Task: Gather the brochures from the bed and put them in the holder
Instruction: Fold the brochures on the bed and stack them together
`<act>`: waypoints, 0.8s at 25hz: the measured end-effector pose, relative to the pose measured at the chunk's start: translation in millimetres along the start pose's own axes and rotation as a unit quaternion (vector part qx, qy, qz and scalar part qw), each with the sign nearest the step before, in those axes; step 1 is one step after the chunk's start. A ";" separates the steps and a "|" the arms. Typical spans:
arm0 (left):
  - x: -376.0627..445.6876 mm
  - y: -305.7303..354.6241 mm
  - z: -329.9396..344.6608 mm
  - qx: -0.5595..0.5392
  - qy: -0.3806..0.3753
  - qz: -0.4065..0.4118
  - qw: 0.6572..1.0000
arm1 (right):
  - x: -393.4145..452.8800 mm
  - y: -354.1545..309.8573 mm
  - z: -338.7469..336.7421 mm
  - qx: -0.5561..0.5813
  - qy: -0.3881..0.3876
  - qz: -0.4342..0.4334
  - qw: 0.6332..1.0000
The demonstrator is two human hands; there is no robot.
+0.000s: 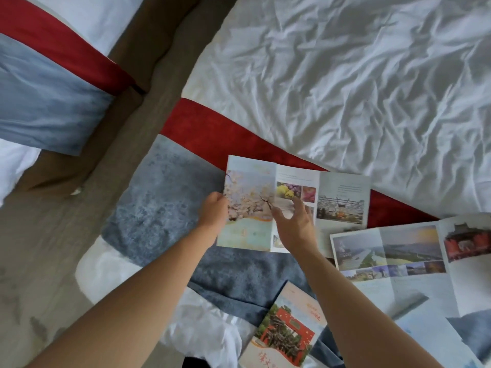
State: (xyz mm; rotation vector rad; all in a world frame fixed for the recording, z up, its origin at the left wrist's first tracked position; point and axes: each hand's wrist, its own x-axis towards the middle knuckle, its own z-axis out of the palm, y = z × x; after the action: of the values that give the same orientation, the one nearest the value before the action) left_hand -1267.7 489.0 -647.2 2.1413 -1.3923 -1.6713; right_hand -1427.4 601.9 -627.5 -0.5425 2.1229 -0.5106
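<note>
An unfolded brochure [342, 197] with blossom and flower photos lies on the bed's blue and red runner. My left hand [214, 212] pinches its left panel at the edge and lifts that flap. My right hand [293, 224] hovers over the middle panel with fingers spread and relaxed. A larger unfolded brochure [393, 251] with landscape photos lies to the right. A folded brochure [284, 333] with a red gate on its cover lies at the bottom. No holder is in view.
The white crumpled sheet [358, 83] fills the upper right. A blue-grey and red runner [159, 208] crosses the bed's foot. A brown carpeted aisle [127, 107] separates this bed from a second bed [39, 88] at upper left.
</note>
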 end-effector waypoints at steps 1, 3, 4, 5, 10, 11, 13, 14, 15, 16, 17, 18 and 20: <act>5.9 -2.4 -16.0 -0.013 0.035 -0.011 0.999 | -0.7 -6.5 4.4 -0.003 0.006 -0.006 1.000; 16.6 -5.4 -47.4 -0.047 0.080 -0.030 0.995 | -0.6 -16.5 10.9 -0.001 0.013 -0.010 1.000; 20.0 -6.8 -60.4 -0.063 0.089 -0.037 0.993 | -0.6 -19.4 14.0 0.003 0.010 -0.009 1.000; 22.7 -9.2 -71.5 -0.072 0.094 -0.040 0.992 | -0.9 -21.6 17.6 0.005 0.004 -0.009 1.000; 19.6 -9.5 -68.6 -0.018 0.045 -0.007 0.999 | -3.3 -16.1 20.9 0.004 -0.001 0.008 1.000; 16.6 -7.2 -57.9 -0.016 0.026 -0.002 1.000 | -3.6 -11.2 17.8 0.005 0.010 0.015 1.000; 10.5 -1.8 -33.6 -0.001 -0.006 0.017 1.000 | -2.9 -1.1 7.6 0.020 0.038 0.040 0.998; 6.6 1.9 -20.7 0.008 -0.022 0.030 0.999 | -3.0 2.6 1.6 0.021 0.056 0.053 0.997; 2.2 6.3 -7.0 0.018 -0.038 0.044 0.998 | -3.3 7.7 -4.2 0.005 0.067 0.056 0.996; -1.7 10.5 5.7 0.030 -0.053 0.059 0.996 | -4.0 11.3 -9.0 -0.010 0.071 0.045 0.996; -5.4 14.1 17.9 0.048 -0.064 0.073 0.994 | -5.1 14.4 -13.3 -0.024 0.068 0.028 0.997; -8.0 15.7 29.0 0.069 -0.071 0.080 0.992 | -6.2 17.3 -16.9 -0.027 0.068 0.015 0.997; -10.5 16.2 45.6 0.116 -0.075 0.081 0.987 | -5.5 23.1 -22.0 -0.004 0.072 0.019 0.997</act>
State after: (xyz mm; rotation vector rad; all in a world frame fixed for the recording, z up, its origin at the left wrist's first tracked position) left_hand -1314.0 506.7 -648.6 1.9792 -1.8331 -1.7138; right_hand -1447.1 627.5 -624.4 -0.4819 2.2681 -0.5335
